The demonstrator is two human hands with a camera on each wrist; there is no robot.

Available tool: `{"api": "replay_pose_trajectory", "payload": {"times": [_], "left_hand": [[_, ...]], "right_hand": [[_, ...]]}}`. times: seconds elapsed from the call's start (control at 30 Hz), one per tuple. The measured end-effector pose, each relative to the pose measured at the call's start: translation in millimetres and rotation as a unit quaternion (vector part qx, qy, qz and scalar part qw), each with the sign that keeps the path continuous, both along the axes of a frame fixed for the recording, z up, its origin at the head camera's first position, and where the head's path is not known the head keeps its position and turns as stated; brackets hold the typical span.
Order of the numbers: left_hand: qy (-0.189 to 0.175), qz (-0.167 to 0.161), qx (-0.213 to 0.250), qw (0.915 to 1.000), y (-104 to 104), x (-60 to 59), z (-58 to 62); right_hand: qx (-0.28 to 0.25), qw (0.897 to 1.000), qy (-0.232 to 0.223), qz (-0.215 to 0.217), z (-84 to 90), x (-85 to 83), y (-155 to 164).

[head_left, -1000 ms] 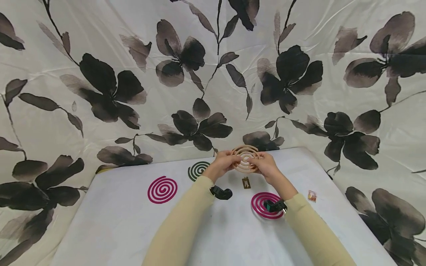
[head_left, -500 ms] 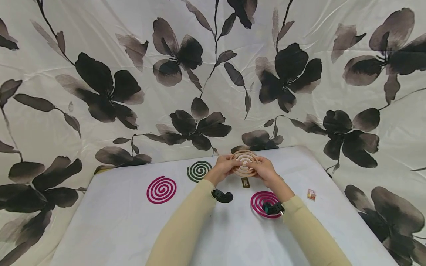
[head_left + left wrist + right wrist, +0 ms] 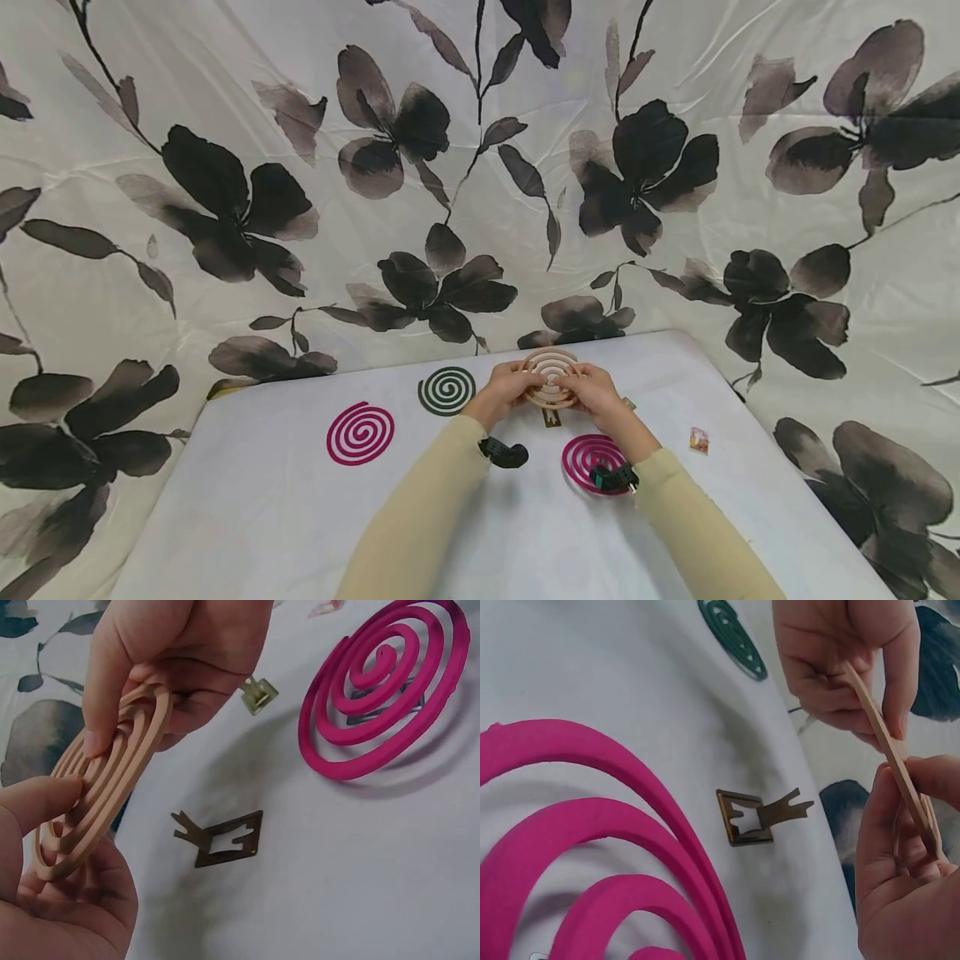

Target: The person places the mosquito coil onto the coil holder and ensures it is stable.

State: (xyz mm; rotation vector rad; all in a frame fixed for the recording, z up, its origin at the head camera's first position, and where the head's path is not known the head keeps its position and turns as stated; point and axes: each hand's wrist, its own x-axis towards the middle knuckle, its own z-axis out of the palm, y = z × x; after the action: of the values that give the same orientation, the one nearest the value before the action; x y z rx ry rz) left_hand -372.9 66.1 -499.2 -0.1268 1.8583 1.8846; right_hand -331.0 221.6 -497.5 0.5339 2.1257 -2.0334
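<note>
- Since a second ago the tan coil point(image 3: 551, 377) has sunk a little lower in the head view, both hands coming down with it toward the counter point(image 3: 262, 517), and it now hangs just above the small metal stand point(image 3: 551, 416)
- White counter carries, far left to right, a pink coil point(image 3: 360, 433), a dark green coil point(image 3: 446, 390) and, near the right wrist, a second pink coil point(image 3: 592, 461) propped up off the surface; a small wrapped sweet point(image 3: 698, 439) lies well apart at the right
- Left hand point(image 3: 504, 392) and right hand point(image 3: 600, 392) share the tan coil between them, held off the counter and tilted on edge
- Left fingers point(image 3: 45, 802) are curled, thumb pressed on the coil's face, palm under its rim
- Right fingers point(image 3: 101, 712) pinch the opposite rim, thumb on one face and fingertips behind
- Step in hand, by my reading: working the double tan spiral apart
- Next move likely calls for gentle, even pressure at the centre, since such a coil looks brittle
</note>
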Motion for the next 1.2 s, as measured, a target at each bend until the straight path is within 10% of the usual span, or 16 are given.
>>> {"api": "replay_pose_trajectory", "payload": {"times": [1.2], "left_hand": [[-0.019, 0.008, 0.016, 0.9996, 3.8, 4.4, -35.4]], "right_hand": [[0.02, 0.999, -0.022, -0.023, -30.4, -1.1, 3.5]]}}
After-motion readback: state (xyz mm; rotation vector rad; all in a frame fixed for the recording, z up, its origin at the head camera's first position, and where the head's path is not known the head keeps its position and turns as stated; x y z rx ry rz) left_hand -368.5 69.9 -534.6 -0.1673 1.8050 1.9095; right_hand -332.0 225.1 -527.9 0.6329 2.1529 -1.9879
